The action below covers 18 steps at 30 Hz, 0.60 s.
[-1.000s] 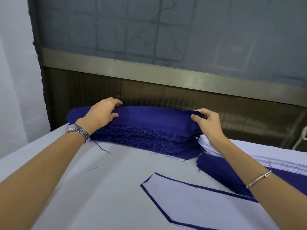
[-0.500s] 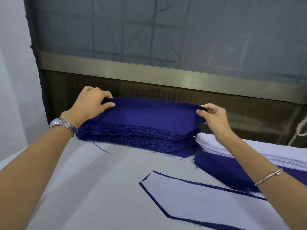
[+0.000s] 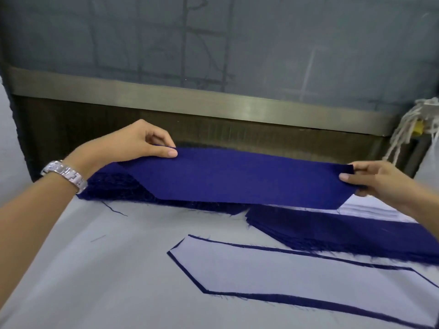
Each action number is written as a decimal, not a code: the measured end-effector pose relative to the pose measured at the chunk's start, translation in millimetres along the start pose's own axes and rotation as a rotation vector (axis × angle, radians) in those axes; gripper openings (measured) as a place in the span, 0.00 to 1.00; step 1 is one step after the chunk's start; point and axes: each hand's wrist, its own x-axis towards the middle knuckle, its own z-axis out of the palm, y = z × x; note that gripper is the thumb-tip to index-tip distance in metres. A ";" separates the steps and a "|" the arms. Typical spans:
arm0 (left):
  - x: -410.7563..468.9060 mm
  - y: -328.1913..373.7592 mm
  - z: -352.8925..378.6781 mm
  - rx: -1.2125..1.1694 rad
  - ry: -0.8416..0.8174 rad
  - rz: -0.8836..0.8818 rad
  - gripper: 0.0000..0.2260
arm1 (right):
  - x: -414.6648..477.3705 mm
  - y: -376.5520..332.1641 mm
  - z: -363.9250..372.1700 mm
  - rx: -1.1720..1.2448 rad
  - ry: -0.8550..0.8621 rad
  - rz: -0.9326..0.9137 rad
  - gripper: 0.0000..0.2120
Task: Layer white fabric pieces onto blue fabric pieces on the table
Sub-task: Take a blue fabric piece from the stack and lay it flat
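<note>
Between both hands, left (image 3: 128, 144) and right (image 3: 377, 180), hangs a pinched blue fabric piece (image 3: 237, 179).

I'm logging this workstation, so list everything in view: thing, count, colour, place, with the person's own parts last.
Held fabric piece: one, dark blue, lifted between both hands above the far stack.
Blue fabric stack: one, dark blue, frayed edges, far left of table.
Second blue stack: one, dark blue, right side.
White fabric stack: one, white, far right, behind the second blue stack.
Layered piece: one, white on blue, near centre.
Table: one, pale grey.
Cords: bundle, white, far right.
Wristwatch: one, silver, left wrist.
Left hand: pinching the held piece's left end.
Right hand: pinching its right end.
</note>
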 end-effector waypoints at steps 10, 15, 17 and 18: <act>13.0 -4.9 57.0 -0.258 -0.782 -0.217 0.11 | -49.0 59.1 -85.8 -0.327 -0.526 0.318 0.26; 13.5 6.1 84.9 -0.100 -0.930 -0.259 0.06 | -64.0 56.4 -91.6 -0.410 -0.740 0.315 0.19; 12.5 10.3 94.1 -0.053 -0.953 -0.256 0.04 | -66.4 58.2 -91.1 -0.410 -0.772 0.330 0.16; 11.2 12.2 97.5 -0.023 -0.963 -0.255 0.04 | -67.2 61.0 -91.3 -0.425 -0.775 0.336 0.17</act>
